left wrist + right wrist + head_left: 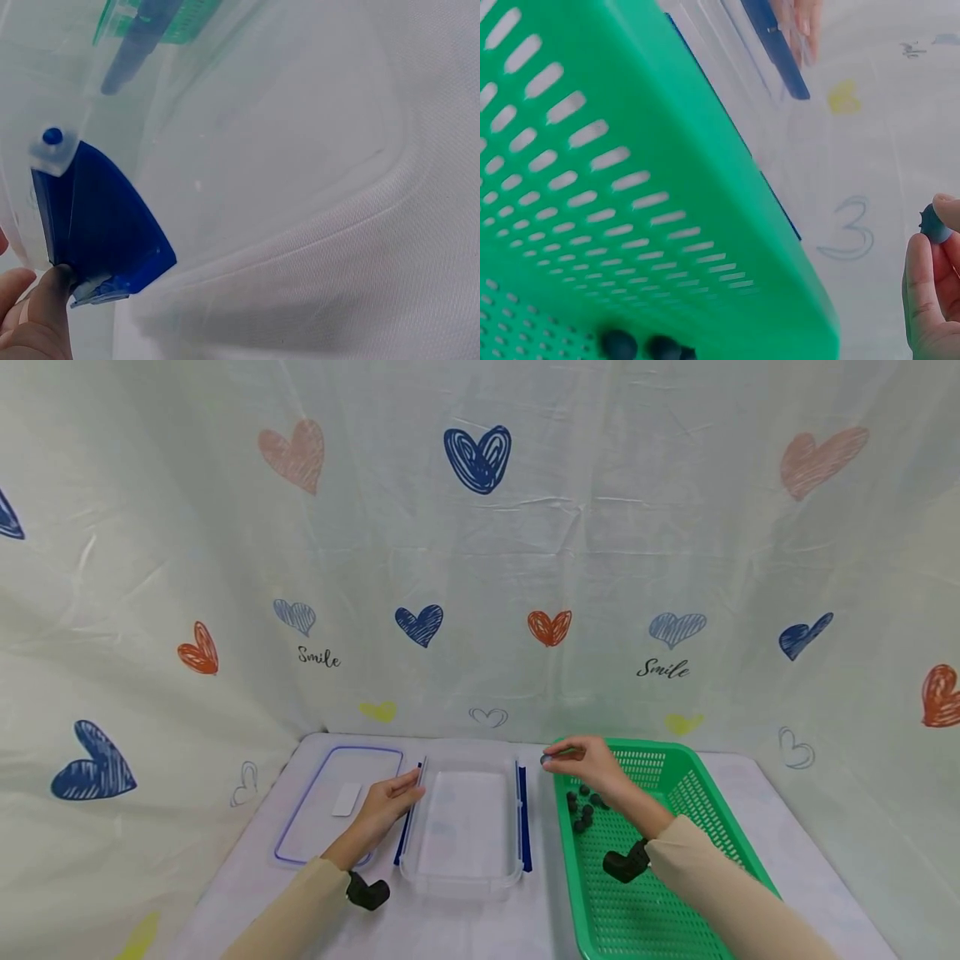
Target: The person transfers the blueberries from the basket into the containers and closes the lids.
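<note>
My right hand pinches a blueberry between thumb and fingertips, raised over the left rim of the green basket. Several more blueberries lie inside that basket, toward its far left. A clear plastic container stands lidless in the middle of the table, its blue side latches folded outward. My left hand grips the container's left side. In the left wrist view the thumb presses against a blue latch, with other fingers beside it.
A clear lid with a blue seal lies on the table left of the container, and a small white rectangle shows on it. A pale curtain printed with hearts hangs behind the table.
</note>
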{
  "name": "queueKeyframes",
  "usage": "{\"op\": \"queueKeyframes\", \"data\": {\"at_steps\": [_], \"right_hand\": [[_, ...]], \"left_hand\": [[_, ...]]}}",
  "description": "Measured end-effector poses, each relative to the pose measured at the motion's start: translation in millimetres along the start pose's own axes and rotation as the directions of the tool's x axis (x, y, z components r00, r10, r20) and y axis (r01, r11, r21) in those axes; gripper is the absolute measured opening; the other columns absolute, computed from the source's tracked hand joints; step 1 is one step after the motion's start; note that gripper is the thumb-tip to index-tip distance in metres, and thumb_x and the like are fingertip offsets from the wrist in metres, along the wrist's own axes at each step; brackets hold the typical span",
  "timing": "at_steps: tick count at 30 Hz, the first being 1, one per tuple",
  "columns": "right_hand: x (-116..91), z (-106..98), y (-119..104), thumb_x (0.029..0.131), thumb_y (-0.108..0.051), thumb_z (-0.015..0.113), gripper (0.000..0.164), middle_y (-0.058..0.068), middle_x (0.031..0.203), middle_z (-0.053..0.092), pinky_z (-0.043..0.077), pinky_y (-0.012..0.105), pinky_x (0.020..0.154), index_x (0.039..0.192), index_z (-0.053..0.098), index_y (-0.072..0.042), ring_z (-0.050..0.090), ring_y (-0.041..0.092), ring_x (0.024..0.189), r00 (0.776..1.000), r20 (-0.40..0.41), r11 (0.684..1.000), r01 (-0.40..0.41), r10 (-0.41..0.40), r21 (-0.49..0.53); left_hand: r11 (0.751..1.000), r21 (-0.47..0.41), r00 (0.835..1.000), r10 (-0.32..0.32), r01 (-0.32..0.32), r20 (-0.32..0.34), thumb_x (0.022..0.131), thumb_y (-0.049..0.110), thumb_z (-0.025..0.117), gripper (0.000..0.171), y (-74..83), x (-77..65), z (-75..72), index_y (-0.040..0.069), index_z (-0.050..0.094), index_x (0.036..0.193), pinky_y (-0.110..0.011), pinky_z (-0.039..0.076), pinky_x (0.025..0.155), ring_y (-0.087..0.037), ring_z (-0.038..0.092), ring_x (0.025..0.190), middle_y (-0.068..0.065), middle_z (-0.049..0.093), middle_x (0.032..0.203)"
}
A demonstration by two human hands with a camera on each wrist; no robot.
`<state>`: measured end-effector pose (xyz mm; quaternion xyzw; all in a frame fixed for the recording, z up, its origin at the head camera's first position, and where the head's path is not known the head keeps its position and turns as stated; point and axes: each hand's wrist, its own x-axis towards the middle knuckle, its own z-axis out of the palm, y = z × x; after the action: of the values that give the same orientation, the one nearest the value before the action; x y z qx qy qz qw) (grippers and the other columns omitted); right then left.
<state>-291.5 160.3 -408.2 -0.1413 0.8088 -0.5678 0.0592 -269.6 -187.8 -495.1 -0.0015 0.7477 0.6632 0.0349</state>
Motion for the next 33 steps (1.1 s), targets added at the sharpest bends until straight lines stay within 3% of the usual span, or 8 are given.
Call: {"op": "queueKeyframes", "data": {"at_steps": [11,21,28,33], "right_hand": [[12.3,20.8,-7.5,0.078,-0.012,0.073,0.03,0.013,0.111,0.061,0.051,0.044,0.084,0.104,0.067,0.001,0.064,0.021,0.09,1.0,0.016,0.999,-0.017,0.016,0.034],[16.7,38.2,-4.2,0.079,-0.011,0.073,0.027,0.014,0.108,0.061,0.053,0.038,0.08,0.102,0.067,0.002,0.064,0.022,0.089,0.996,0.082,0.998,0.025,-0.029,0.049],[2.9,48.1,-32.1,0.08,-0.001,0.069,0.026,0.023,0.106,0.06,0.052,0.043,0.082,0.102,0.063,0.011,0.064,0.025,0.086,0.995,0.098,0.999,0.018,-0.022,0.039],[2.4,54.2,-34.4,0.08,-0.001,0.069,0.025,0.023,0.103,0.061,0.054,0.033,0.077,0.101,0.063,0.011,0.064,0.025,0.086,0.995,0.099,0.999,0.027,-0.03,0.026]], "left_hand": [[1.0,-0.014,1.0,-0.009,0.009,-0.001,0.088,0.016,0.063,0.053,1.7,-0.4,-0.4,0.0,0.044,0.134,-0.036,0.039,0.098,-0.024,0.041,0.125,-0.013,0.042,0.138],[0.999,-0.049,0.999,0.018,-0.016,0.032,0.088,0.011,0.062,0.053,7.1,-5.6,-0.6,-0.004,0.041,0.135,-0.036,0.038,0.098,-0.028,0.038,0.126,-0.019,0.038,0.139],[0.999,-0.042,1.0,0.015,-0.015,0.016,0.088,0.013,0.063,0.052,0.6,-0.8,-1.0,-0.002,0.044,0.134,-0.036,0.04,0.097,-0.027,0.043,0.123,-0.018,0.042,0.137],[0.999,-0.039,1.0,0.011,-0.011,0.008,0.087,0.016,0.064,0.053,0.8,-0.7,-0.5,-0.001,0.045,0.133,-0.036,0.04,0.096,-0.027,0.043,0.123,-0.018,0.043,0.136]]}}
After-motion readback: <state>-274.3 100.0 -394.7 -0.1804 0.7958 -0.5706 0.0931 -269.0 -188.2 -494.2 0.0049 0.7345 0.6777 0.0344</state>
